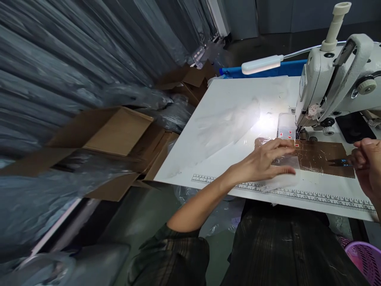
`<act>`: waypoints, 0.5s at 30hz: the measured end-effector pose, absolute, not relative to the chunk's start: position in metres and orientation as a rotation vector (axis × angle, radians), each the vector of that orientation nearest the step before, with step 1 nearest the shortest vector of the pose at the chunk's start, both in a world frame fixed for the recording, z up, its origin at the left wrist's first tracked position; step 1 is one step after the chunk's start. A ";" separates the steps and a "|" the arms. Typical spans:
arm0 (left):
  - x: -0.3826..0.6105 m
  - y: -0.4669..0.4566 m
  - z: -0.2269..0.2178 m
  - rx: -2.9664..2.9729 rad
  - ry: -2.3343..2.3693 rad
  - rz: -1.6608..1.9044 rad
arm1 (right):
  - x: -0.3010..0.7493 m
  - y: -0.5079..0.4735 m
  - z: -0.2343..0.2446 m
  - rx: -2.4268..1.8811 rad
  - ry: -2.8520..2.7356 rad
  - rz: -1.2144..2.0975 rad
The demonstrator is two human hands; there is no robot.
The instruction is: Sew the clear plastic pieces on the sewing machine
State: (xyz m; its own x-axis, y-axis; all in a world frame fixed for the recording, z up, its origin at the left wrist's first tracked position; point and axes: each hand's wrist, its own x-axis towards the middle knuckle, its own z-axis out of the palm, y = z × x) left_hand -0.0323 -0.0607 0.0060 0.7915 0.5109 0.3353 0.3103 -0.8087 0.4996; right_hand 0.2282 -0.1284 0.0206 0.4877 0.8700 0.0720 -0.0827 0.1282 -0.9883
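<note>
My left hand lies flat with fingers stretched out on a clear plastic piece beside a brown sheet on the white sewing table. My right hand is closed at the right edge, pinching small dark snips with a blue handle over the brown sheet. The white sewing machine stands just behind, its needle area near my left fingertips. A printed ruler runs along the table's front edge.
Open cardboard boxes and crumpled plastic bags sit on the floor to the left, against a plastic-covered wall. A small lamp hangs over the table. A black phone lies by the machine. A purple basket is at bottom right.
</note>
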 end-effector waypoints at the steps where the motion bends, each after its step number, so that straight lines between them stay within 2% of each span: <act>1: -0.030 -0.056 0.002 2.548 0.660 0.643 | 0.227 -0.130 0.018 -1.280 -0.830 0.824; 7: -0.015 -0.045 -0.023 2.585 0.524 0.565 | 0.221 -0.136 0.012 -1.459 -1.046 0.880; 12: -0.020 -0.035 -0.016 2.294 0.658 0.616 | 0.213 -0.119 0.006 -1.481 -1.342 1.150; 15: -0.025 -0.023 -0.011 2.063 0.749 0.638 | 0.204 -0.100 0.005 -1.476 -1.614 1.202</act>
State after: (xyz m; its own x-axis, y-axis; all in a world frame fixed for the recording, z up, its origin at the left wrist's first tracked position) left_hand -0.0247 -0.0229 -0.0109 0.6933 0.7005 0.1692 0.2793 -0.4777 0.8330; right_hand 0.2043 -0.1003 0.0051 -0.1694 0.9779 -0.1229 0.3980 -0.0462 -0.9162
